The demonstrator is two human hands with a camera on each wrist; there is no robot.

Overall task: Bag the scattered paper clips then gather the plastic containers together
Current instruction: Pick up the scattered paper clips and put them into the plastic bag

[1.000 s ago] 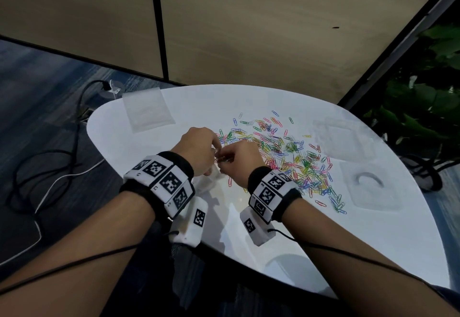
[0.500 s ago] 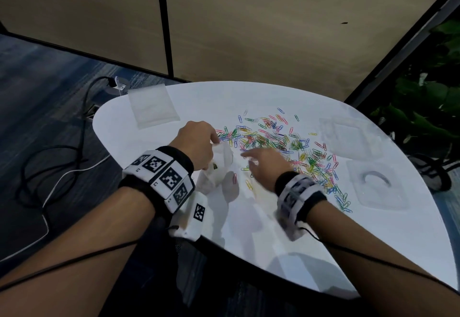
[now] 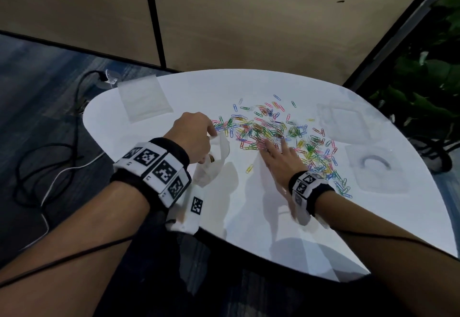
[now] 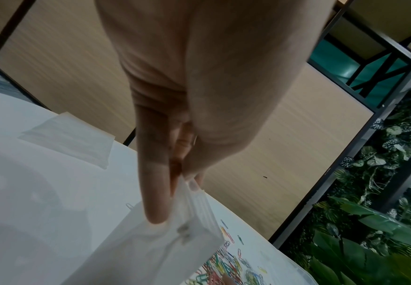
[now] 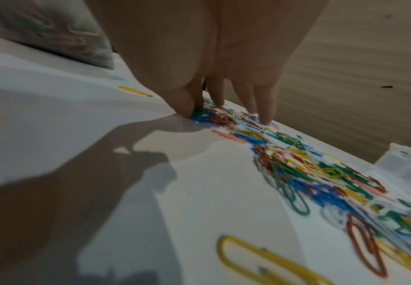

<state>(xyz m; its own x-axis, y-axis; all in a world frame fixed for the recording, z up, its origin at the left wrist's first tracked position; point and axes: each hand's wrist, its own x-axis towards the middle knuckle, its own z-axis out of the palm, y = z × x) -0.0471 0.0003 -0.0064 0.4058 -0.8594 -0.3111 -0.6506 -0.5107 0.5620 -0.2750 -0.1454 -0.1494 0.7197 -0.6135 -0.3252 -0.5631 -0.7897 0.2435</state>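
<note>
Many coloured paper clips (image 3: 271, 129) lie scattered across the middle of the white table (image 3: 249, 217). My left hand (image 3: 210, 134) pinches the mouth of a small clear bag (image 3: 214, 164) at the left edge of the pile; the left wrist view shows thumb and fingers (image 4: 155, 202) on the bag's rim (image 4: 194, 216). My right hand (image 3: 273, 146) rests with spread fingers on the clips, and its fingertips (image 5: 264, 119) touch the pile (image 5: 309, 173) without gripping any. Two clear plastic containers (image 3: 348, 122) (image 3: 375, 169) lie at the right of the table.
A flat stack of spare clear bags (image 3: 144, 100) lies at the table's far left. One yellow clip (image 3: 249, 168) lies apart, near the bag. Cables run over the floor at the left, plants stand at the right, and a wooden wall panel is behind.
My right hand left the bag's mouth and moved right and forward onto the clip pile, its fingers spreading. The left hand still holds the bag, which now hangs open.
</note>
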